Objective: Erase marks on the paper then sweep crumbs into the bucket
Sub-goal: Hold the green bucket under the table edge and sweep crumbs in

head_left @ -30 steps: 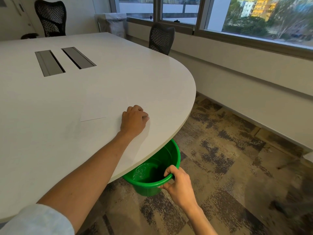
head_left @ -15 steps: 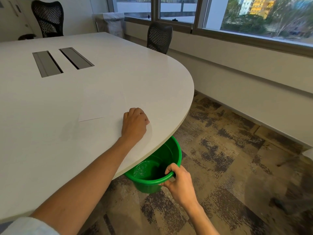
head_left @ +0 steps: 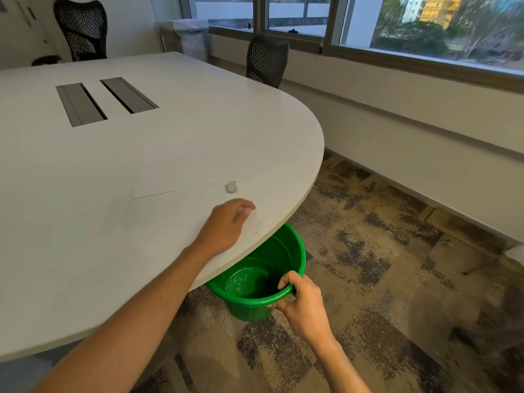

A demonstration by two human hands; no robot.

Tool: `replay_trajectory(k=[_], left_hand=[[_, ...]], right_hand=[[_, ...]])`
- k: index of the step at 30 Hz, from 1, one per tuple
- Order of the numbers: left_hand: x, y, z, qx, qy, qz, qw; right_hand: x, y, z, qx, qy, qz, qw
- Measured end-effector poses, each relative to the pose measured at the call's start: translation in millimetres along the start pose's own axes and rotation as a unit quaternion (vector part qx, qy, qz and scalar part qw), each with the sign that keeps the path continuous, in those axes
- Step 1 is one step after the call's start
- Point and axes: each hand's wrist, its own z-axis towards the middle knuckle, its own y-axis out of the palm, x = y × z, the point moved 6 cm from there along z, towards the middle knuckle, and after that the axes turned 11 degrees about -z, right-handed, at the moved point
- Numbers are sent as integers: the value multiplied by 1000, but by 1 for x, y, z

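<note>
On the wide white oval table (head_left: 85,222), the thin white sheet of paper (head_left: 173,177) lies flat left of a small white eraser (head_left: 231,187), which is set down free. Just nearer, the left hand (head_left: 224,226) rests palm-down with loosely spread fingers, holding nothing, apparently placed to brush crumbs toward the near right table edge. Below that edge, the round green plastic bucket (head_left: 249,304) is tucked partly under the tabletop, likely to catch them. The right hand (head_left: 302,302) is closed around its rim, steadying it there
</note>
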Motion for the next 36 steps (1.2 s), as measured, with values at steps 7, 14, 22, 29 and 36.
replay_trajectory(k=[7,14,22,29,36], left_hand=[[-17,32,-5,-193,-3,177,965],[14,67,-66,-305,98,241,916],[22,6,-39,-56,78,38,995],[-45,-47,41,8,-67,247,967],[-74,-36,76,-128,-71,321,936]], right_hand=[[3,-11,-2,15,6,-5,1000],[3,-13,-2,30,5,-2,1000],[0,-11,2,22,4,-2,1000],[-5,-9,1,10,1,-5,1000],[-10,-10,8,14,0,-6,1000]])
